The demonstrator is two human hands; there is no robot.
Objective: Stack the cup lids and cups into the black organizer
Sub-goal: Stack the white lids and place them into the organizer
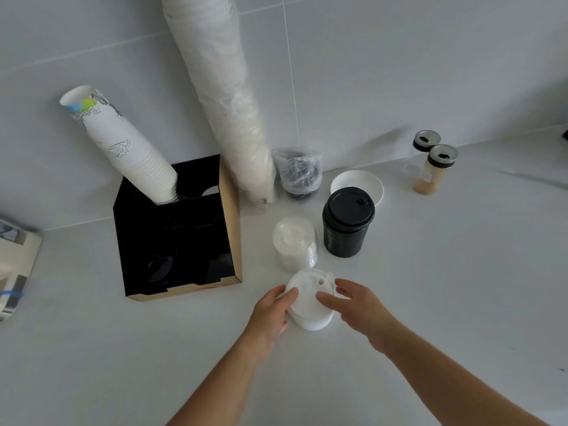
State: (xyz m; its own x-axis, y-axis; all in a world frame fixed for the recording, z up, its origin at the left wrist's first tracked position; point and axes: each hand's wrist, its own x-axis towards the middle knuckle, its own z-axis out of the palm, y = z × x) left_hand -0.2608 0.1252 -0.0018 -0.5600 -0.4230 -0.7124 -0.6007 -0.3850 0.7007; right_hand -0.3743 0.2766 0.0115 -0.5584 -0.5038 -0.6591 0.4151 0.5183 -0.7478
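Note:
A short stack of white cup lids (309,299) rests on the white counter in front of me. My left hand (272,309) grips its left side, and my right hand (353,302) lies on its right side with fingers over the top lid. The black organizer (175,238) stands to the left, with a tall stack of white paper cups (123,146) leaning out of its back compartment and black lids (159,269) deep in a front compartment. A stack of clear lids (295,244) and a stack of black lids (347,222) stand behind my hands.
A long plastic-wrapped sleeve of white cups (227,96) leans against the tiled wall. Behind it sits a bagged bundle of black lids (298,173), a white saucer (356,182) and two spice jars (430,167). A patterned object (15,265) lies at the far left.

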